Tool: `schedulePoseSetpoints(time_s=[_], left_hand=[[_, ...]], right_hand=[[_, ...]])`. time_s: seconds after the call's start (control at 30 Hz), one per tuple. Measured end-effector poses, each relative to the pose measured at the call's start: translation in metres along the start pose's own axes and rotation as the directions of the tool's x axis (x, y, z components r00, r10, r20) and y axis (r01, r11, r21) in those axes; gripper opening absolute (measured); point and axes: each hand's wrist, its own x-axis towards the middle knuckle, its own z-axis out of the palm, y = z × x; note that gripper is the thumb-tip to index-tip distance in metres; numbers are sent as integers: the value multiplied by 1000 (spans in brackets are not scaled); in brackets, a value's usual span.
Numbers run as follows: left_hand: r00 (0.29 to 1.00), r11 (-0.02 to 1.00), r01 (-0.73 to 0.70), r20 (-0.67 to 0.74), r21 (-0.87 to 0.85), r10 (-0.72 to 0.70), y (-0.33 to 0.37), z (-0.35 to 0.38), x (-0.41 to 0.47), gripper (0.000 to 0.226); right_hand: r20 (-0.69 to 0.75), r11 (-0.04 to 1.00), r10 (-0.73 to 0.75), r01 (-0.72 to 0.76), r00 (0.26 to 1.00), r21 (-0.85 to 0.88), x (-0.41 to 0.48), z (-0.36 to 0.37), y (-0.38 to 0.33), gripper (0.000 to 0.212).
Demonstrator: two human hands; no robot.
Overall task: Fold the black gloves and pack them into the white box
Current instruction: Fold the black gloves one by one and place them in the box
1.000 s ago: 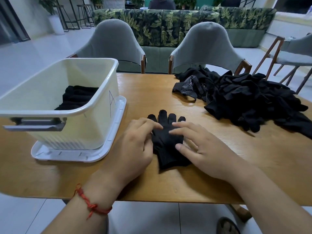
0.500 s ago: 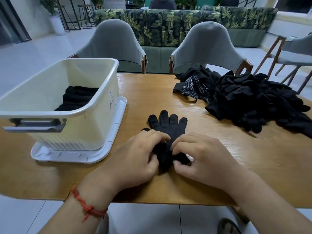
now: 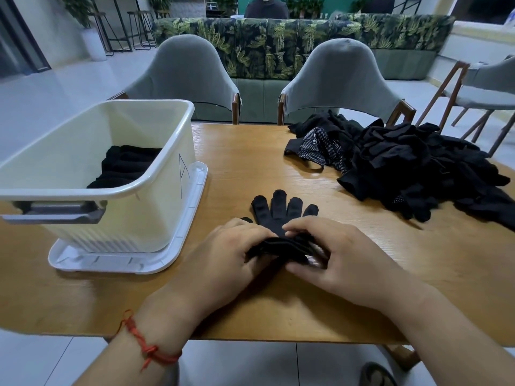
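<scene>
Wooden table; grey chairs behind; leaf-print sofa beyond; pale glossy floor; bar stools far left.

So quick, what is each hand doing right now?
Left hand: grips the black glove at its cuff.
Right hand: pinches the same cuff.

dim even light, soft shadows, wide-angle edge bending

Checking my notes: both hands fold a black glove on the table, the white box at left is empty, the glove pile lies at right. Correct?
No: the head view shows the white box holds black gloves. The rest stands.
</scene>
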Motion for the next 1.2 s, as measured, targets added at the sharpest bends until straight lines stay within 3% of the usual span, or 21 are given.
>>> schedulePoseSetpoints(time_s=[0.1,0.2,0.33,0.53,0.7,0.83,1.2], left_hand=[[998,999,43,36,-33,-42,0,-3,0,28],[992,989,108,69,-98,-102,5,-9,0,28],[982,947,161,143,-279,-125,17,-20,-1,27],[956,893,262,225,-365,-189,18,-26,0,28],[949,893,316,109,-319,-297,21,-13,3,35],[913,870,364,-57,-334,-404,19,4,7,40],[891,898,370,-185,-237,-415,23,19,15,31]], right_hand=[[-16,1000,1,-1,1000,12,1,2,6,21],[1,992,70,-70,998,102,0,-4,3,12],[73,950,188,-200,979,241,-1,-6,-1,13],[261,864,236,-326,936,385,1,-11,-10,23],[244,839,308,-384,919,386,5,-9,-10,12],[130,832,411,-430,902,351,7,-5,-8,8],[-42,858,500,-488,865,162,11,5,-11,16]])
